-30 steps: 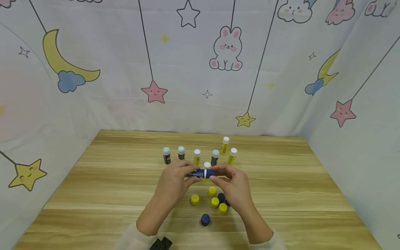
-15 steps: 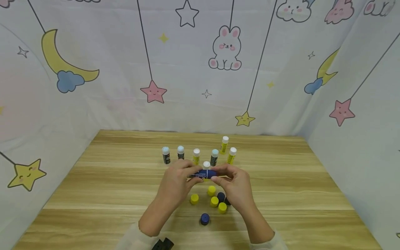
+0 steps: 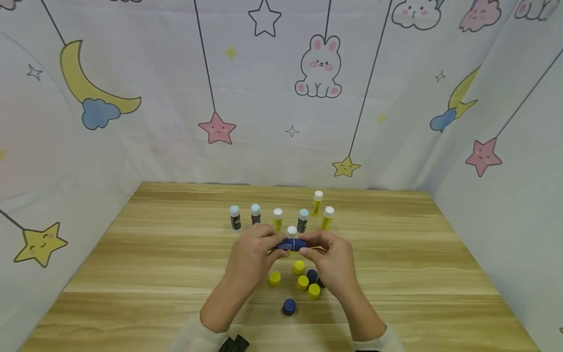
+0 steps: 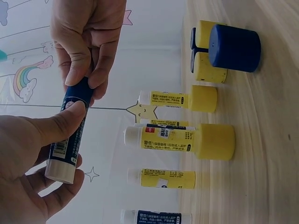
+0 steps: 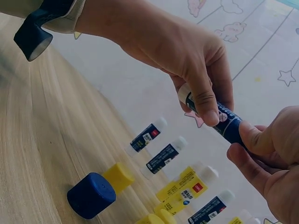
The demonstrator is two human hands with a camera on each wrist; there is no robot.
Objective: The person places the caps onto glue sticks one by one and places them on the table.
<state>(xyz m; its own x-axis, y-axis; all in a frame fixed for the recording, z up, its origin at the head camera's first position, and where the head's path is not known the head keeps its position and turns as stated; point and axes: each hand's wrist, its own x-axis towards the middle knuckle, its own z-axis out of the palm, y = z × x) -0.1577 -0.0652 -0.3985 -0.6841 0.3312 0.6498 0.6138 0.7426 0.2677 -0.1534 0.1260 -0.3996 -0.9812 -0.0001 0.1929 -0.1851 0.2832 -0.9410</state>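
Over the middle of the table, both hands hold one blue glue stick (image 3: 288,245) sideways. My left hand (image 3: 248,249) grips its labelled body, the thumb lying along the label and the white base (image 4: 60,171) poking out past the fingers. With thumb and fingers, my right hand (image 3: 332,256) pinches the blue cap (image 4: 80,91) at the other end. Cap and body meet at a thin pale line in the right wrist view. Behind the hands stand several uncapped-looking glue sticks, some with yellow labels (image 3: 316,203) and some with dark labels (image 3: 235,218), pale ends up.
Loose caps lie nearer the person: several yellow caps (image 3: 274,279), dark blue caps (image 3: 312,276) by the right wrist, and a blue cap (image 3: 289,307) in front. A printed cloth (image 3: 264,146) hangs behind the wooden table (image 3: 154,274).
The white band between cap and body has narrowed to a thin line as the cap slid onto the glue stick. The left hand has shifted slightly right; the right hand has hardly moved.
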